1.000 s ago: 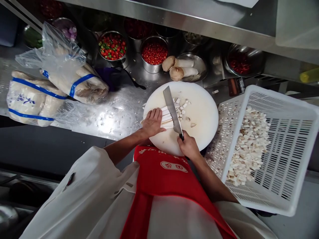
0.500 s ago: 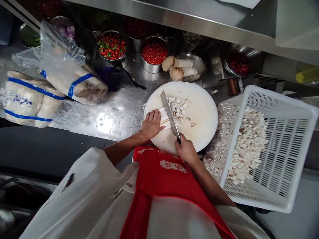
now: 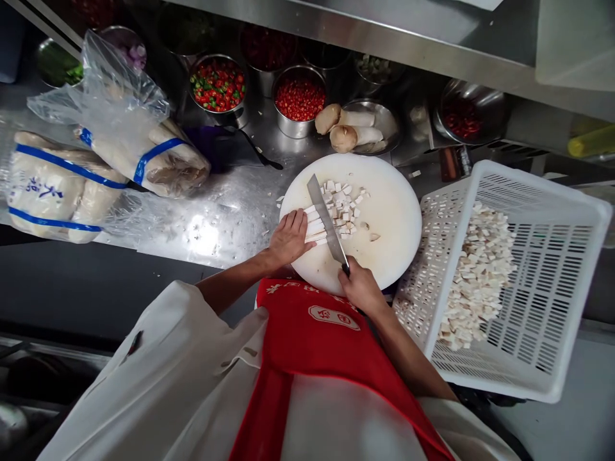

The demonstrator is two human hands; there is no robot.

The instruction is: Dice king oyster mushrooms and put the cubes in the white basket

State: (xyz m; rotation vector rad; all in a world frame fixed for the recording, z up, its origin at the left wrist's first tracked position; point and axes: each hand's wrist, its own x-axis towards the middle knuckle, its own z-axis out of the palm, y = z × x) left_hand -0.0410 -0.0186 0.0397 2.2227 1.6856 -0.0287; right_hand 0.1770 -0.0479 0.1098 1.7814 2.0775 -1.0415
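On a round white cutting board (image 3: 389,211) lie white mushroom strips (image 3: 314,228), pressed flat under my left hand (image 3: 287,237). My right hand (image 3: 361,287) grips the handle of a cleaver (image 3: 327,219), whose blade stands across the strips just right of my left fingers. A heap of small white cubes (image 3: 342,202) lies on the board to the right of the blade.
A tilted white slotted basket (image 3: 542,282) of diced mushroom stands at the right. Two whole king oyster mushrooms (image 3: 344,128) rest on a metal plate behind the board. Steel bowls of chopped chillies (image 3: 298,100) line the back. Bagged mushrooms (image 3: 57,186) lie at left.
The cleaver has worked leftward along the strips, which are now shorter. The heap of cut cubes to the right of the blade has grown. My left hand has drawn back slightly.
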